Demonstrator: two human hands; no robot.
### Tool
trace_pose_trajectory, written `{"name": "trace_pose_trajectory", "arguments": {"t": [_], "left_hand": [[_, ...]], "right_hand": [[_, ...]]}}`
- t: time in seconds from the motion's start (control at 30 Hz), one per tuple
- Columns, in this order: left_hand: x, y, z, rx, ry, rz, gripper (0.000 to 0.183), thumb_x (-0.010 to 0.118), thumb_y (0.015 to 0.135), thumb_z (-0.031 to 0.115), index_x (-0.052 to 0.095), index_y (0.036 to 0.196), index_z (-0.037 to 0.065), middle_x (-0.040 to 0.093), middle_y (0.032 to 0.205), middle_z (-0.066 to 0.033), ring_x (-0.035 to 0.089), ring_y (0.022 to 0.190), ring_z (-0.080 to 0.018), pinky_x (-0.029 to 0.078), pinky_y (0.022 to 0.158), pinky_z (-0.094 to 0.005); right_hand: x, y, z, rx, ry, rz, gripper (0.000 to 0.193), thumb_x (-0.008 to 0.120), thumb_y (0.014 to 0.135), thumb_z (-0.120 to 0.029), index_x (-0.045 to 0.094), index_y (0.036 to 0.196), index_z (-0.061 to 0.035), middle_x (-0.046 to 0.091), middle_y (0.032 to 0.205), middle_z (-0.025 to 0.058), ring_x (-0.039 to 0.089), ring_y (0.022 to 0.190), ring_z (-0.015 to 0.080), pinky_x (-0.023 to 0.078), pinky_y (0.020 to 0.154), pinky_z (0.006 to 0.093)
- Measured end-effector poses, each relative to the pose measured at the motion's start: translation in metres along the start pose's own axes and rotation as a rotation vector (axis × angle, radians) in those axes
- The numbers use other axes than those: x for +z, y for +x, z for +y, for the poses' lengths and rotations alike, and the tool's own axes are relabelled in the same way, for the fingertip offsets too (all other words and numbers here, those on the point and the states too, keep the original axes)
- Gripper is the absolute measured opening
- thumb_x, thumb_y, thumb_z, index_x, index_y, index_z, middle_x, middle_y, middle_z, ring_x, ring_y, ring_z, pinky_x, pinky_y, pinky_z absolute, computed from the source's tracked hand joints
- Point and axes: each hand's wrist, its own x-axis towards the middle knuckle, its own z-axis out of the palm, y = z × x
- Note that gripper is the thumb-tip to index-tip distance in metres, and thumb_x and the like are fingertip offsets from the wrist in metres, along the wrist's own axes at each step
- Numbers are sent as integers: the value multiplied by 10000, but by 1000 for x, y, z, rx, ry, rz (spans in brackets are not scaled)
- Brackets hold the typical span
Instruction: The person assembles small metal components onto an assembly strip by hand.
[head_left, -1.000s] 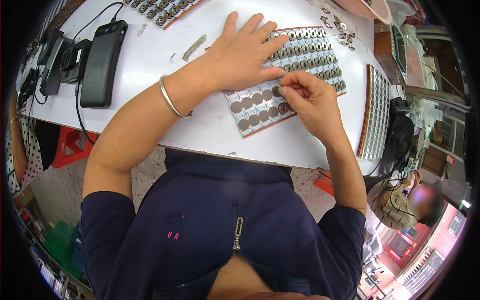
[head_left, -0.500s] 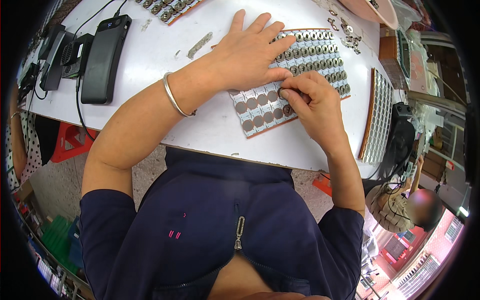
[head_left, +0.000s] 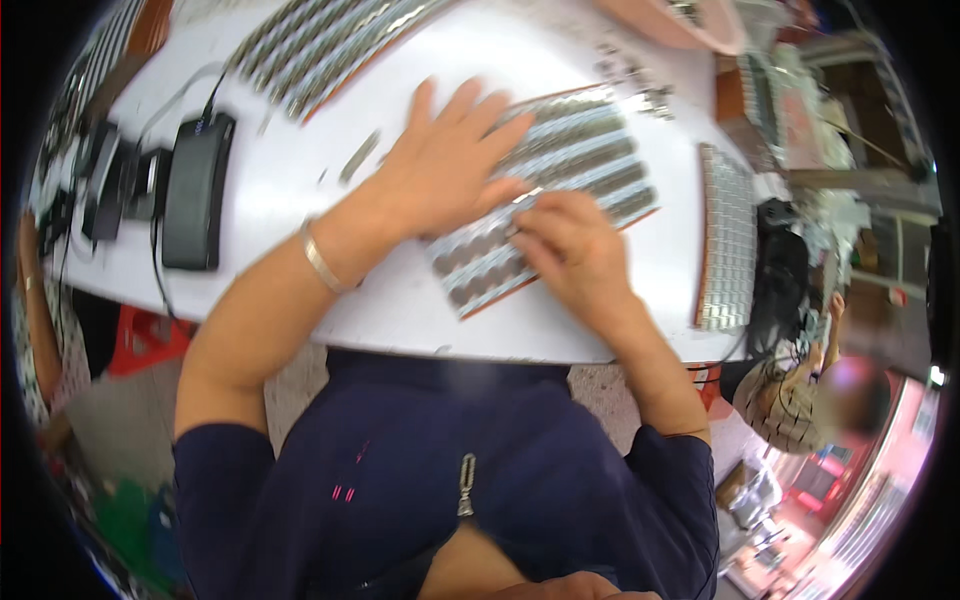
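Note:
A thin panel [head_left: 500, 299] with an orange edge lies tilted on the white table, covered in rows of small round metal pieces. The far rows look fuller, while flat dark discs [head_left: 480, 285] fill the near rows; blur hides their detail. My left hand [head_left: 440, 165] rests across the panel's left side, fingers spread, its thumb close to my right fingertips. Over the near rows, my right hand [head_left: 572, 245] pinches a small shiny metal piece [head_left: 524, 199] between thumb and fingers. Its exact shape is smeared by motion.
Another filled panel [head_left: 340, 50] lies at far left, and one more [head_left: 727, 240] at right. Loose metal parts [head_left: 655, 100] are scattered below a pink bowl [head_left: 735, 35]. A black power bank [head_left: 198, 195] with cables stands left. Two people [head_left: 785, 405] are at the sides.
The whole view has shifted, so table and panels appear lower and further left. My right fingers have lifted from a disc and now show a shiny piece. My left hand stays spread on the panel.

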Motion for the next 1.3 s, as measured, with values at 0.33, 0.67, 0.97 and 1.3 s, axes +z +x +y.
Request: {"name": "trace_pose_trajectory", "arguments": {"t": [0.33, 0.67, 0.97, 1.3], "left_hand": [[-2, -5, 2, -29, -3, -85, 687, 634, 929, 418, 438, 1493, 79, 420, 1528, -185, 299, 1450, -428, 163, 1146, -669], [-6, -16, 8, -76, -66, -223, 704, 636, 919, 429, 436, 1499, 84, 417, 1534, -188, 281, 1463, -437, 138, 1163, -663], [-4, -4, 0, -22, -44, -121, 692, 623, 930, 448, 443, 1492, 85, 412, 1532, -182, 295, 1452, -437, 154, 1154, -669], [-3, -5, 0, -24, -37, -104, 674, 626, 936, 427, 446, 1488, 85, 420, 1532, -178, 293, 1455, -427, 157, 1155, -664]], "right_hand": [[-23, 11, 24, 15, 109, 103, 284, 715, 842, -77, 679, 1123, -60, 664, 1094, 125, 661, 967, 334, 552, 825, 399], [-48, 53, 141, 276, -218, 136, 180, 624, 894, -81, 746, 1024, -107, 654, 952, 164, 656, 873, 350, 529, 790, 427], [-65, 62, 149, 271, -238, 99, 172, 662, 890, -87, 754, 1033, -112, 692, 1030, 76, 674, 955, 298, 544, 824, 398], [-79, 55, 163, 10, -363, -12, 198, 630, 890, -40, 733, 1042, -114, 713, 1101, 54, 642, 1060, 273, 531, 898, 383]]}}
